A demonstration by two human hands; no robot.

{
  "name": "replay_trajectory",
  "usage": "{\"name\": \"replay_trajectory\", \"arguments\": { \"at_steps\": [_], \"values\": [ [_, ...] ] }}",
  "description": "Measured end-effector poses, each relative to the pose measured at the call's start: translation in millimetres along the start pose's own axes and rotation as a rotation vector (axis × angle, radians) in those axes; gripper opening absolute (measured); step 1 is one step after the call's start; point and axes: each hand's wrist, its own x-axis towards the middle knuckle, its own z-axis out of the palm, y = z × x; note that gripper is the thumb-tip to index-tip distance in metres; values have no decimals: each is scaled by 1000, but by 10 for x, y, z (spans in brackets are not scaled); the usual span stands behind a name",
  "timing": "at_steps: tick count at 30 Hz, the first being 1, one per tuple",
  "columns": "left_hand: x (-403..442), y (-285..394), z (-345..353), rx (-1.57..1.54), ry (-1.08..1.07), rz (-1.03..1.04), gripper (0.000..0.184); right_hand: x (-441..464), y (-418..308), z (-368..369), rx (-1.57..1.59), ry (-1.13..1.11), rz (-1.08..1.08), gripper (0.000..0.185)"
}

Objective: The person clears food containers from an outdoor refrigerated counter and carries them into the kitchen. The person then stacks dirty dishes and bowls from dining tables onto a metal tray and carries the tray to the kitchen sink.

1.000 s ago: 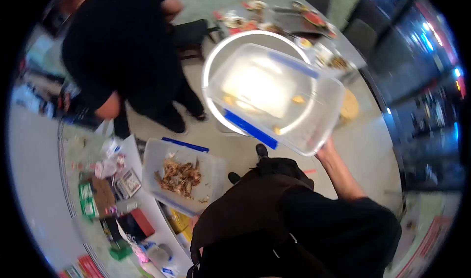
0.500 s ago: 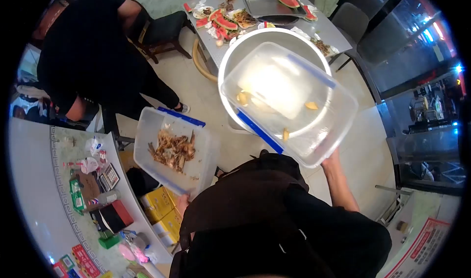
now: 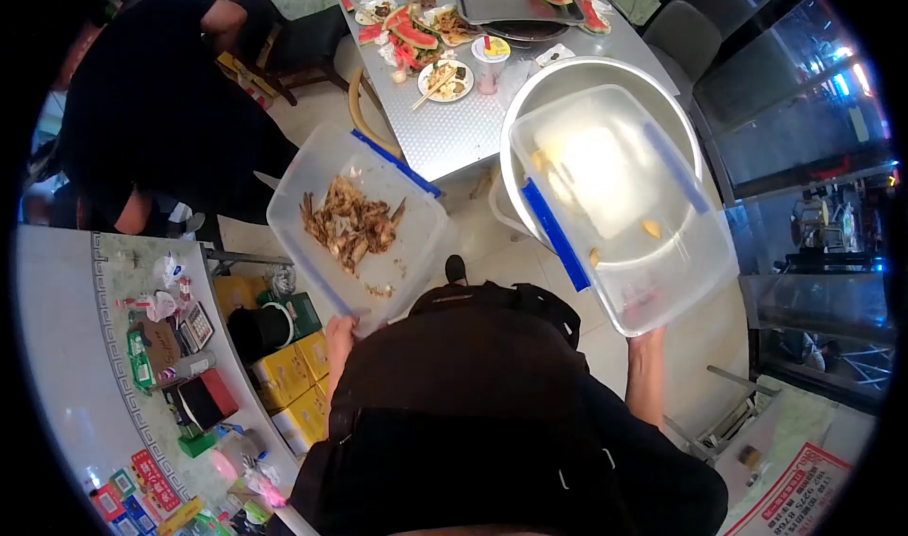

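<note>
Fingers gripping: left hand, scrap bin; right hand, second bin over basin.

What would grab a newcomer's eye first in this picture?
Probably the clear bin of brown scraps in the left hand. In the right hand, a second clear bin overlaps a big shiny basin in view. Beyond, red watermelon pieces dot the messy table.

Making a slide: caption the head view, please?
Left hand holds a plastic bin of brown scraps; right hand holds a second bin, seen against a round basin.
</note>
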Motion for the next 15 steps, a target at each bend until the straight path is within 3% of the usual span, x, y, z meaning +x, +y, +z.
{"name": "replay_trajectory", "arguments": {
  "at_steps": [1,5,7,9,10,12,15],
  "values": [
    [60,61,51,-35,-15,-19,22,-2,-45,56,-15,-10,-1,41],
    [547,338,108,-366,-91,-407,23,79,-73,177,60,-17,-83,42],
    [629,405,145,-133,-90,-232,24,338,-17,-116,47,-49,-76,43],
    [673,384,156,106,-79,11,24,599,68,-471,-98,-176,-208,40],
    [673,368,142,-42,-101,-36,25,517,65,-326,-148,-220,-250,39],
    [750,386,188,-197,-130,-82,25,371,24,17,252,-32,-100,35],
    [893,403,247,-195,-60,-50,27,575,45,-17,306,-88,-55,34]
  ]
}}
